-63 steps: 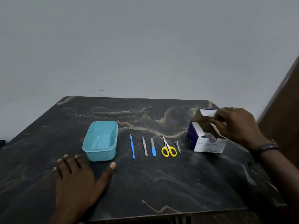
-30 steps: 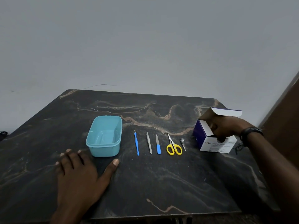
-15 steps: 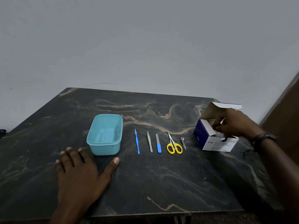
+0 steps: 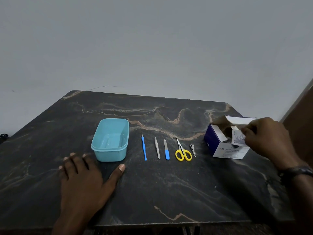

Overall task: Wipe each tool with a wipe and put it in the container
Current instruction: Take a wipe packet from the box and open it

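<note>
A teal container stands empty on the dark marble table. To its right lie in a row a blue cuticle pusher, metal tweezers, a blue-handled nail file, yellow scissors and a nail clipper. Further right is an open purple and white wipe box. My right hand pinches a white wipe packet just above the box opening. My left hand rests flat on the table in front of the container, fingers spread.
A grey wall rises behind the table. A brown wooden surface stands at the far right, close to the box. The table's front edge runs just below my left wrist.
My right hand went into the wipe box and has come up out of it pinching a wipe packet. My left hand has stayed flat on the table.
</note>
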